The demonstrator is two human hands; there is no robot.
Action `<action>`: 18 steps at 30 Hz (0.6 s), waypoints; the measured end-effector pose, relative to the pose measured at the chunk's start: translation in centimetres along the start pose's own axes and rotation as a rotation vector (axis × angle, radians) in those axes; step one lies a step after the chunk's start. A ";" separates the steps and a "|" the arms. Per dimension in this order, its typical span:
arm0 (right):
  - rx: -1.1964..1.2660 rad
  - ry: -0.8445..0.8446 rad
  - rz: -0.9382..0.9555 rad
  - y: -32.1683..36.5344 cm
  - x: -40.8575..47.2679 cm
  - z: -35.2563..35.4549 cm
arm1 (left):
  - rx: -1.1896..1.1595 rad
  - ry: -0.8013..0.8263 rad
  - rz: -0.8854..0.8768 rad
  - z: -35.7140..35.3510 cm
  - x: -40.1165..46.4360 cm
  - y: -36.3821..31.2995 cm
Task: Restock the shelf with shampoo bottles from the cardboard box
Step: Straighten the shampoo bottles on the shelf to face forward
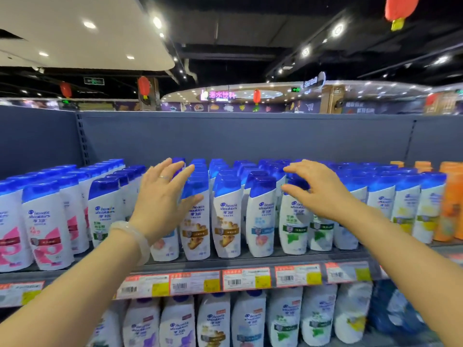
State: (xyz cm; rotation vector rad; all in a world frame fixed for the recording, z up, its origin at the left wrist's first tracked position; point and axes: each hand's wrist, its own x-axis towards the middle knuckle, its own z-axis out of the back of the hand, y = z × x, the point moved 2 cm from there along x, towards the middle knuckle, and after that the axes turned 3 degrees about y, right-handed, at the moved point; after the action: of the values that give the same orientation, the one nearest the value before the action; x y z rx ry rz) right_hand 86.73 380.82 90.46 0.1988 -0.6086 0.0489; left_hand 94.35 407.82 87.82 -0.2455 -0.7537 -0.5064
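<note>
Both hands spread, holding nothing: left hand (166, 196), right hand (317, 190) over shampoo bottles (226, 216). Rows packed tight, so a careless nudge prob topples some.

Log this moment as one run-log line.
left hand: open, at blue-capped shampoo bottles | right hand: open, fingers over caps | shelf: top row full | box: unseen

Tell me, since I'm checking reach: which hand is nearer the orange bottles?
Right. The right hand hovers over the blue caps right of centre, with several white bottles between it and the orange bottles at the shelf's far right. The left hand is further left.
</note>
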 end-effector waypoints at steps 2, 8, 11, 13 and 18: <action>-0.066 0.077 0.019 0.5 0.1 -0.9 | 0.025 0.102 0.009 -0.1 0.2 0.1; -0.031 0.128 0.023 0.6 0.2 -2.5 | -0.020 0.184 0.057 -0.1 -0.3 0.3; 0.003 0.034 0.010 -0.4 0.6 -1.4 | -0.096 0.118 0.106 0.2 -0.9 0.6; -0.016 -0.027 -0.039 -1.6 1.1 0.2 | -0.133 0.076 0.136 0.4 -1.3 1.1; -0.047 0.105 -0.129 -4.1 2.0 3.1 | -0.153 -0.043 0.139 0.8 -1.2 1.1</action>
State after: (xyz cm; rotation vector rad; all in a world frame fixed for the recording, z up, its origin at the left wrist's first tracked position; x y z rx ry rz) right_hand 87.10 376.14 93.39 0.1882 -0.4912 -0.0791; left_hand 93.69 409.50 87.46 -0.4490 -0.7347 -0.4276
